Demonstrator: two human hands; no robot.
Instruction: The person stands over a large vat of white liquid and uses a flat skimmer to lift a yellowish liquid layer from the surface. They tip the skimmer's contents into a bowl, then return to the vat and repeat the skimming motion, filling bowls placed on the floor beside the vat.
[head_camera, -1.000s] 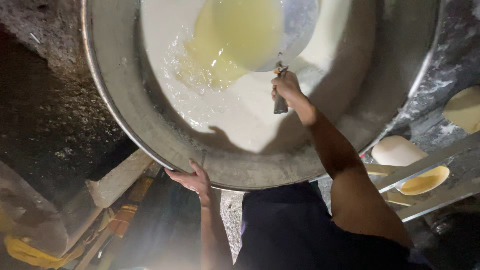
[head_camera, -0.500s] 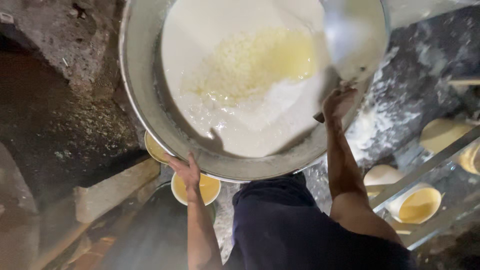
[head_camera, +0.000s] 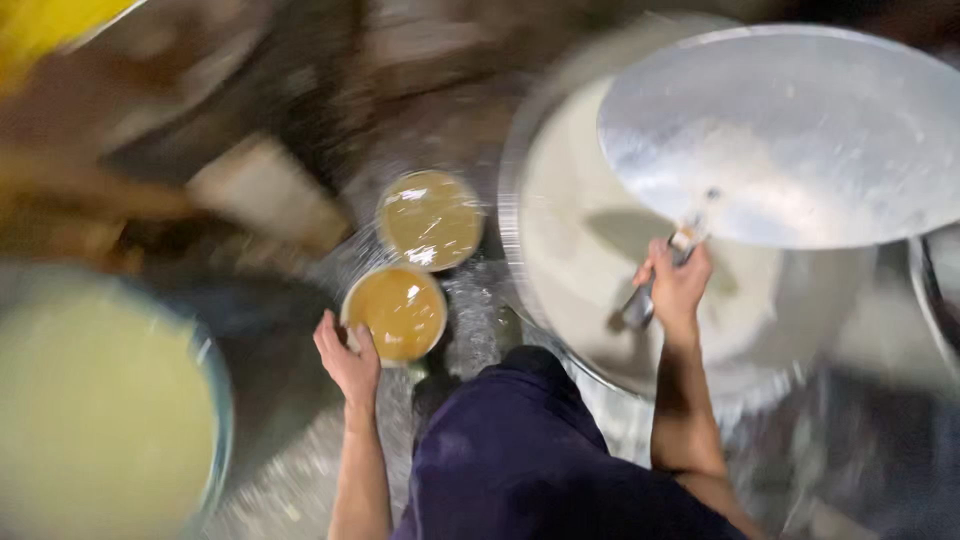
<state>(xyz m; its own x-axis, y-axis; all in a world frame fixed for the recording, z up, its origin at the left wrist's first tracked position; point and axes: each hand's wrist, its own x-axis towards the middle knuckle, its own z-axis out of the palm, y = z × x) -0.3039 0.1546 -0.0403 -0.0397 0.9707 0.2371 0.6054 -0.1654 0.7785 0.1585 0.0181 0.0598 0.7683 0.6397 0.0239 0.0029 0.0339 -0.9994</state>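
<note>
While the view swings and blurs, we see the right hand (head_camera: 678, 285) closed around the handle of a big metal scoop (head_camera: 800, 135), the grip tight on the short handle with the fingers wrapped fully round it. The scoop's wide, shallow, silvery dish is tilted above a large metal basin (head_camera: 560, 330), and we can make out pale white liquid (head_camera: 580, 240) lying inside that basin, with the scoop's shadow falling on it. Over on the other side, the left hand (head_camera: 348, 362) is at the rim of a small round bowl (head_camera: 396, 312) filled with yellowish-brown liquid; the fingers are spread and loosely curled against the bowl's near-left edge, touching it, though we cannot tell whether they actually hold it. Just beyond that bowl sits a second bowl (head_camera: 430, 218) of the same kind, close beside it, between the first bowl and the basin's left wall. At lower left we catch a broad tub (head_camera: 100, 420) of pale yellowish liquid, badly blurred. Dark blue clothing (head_camera: 530, 460) fills the bottom centre between the two arms.
</note>
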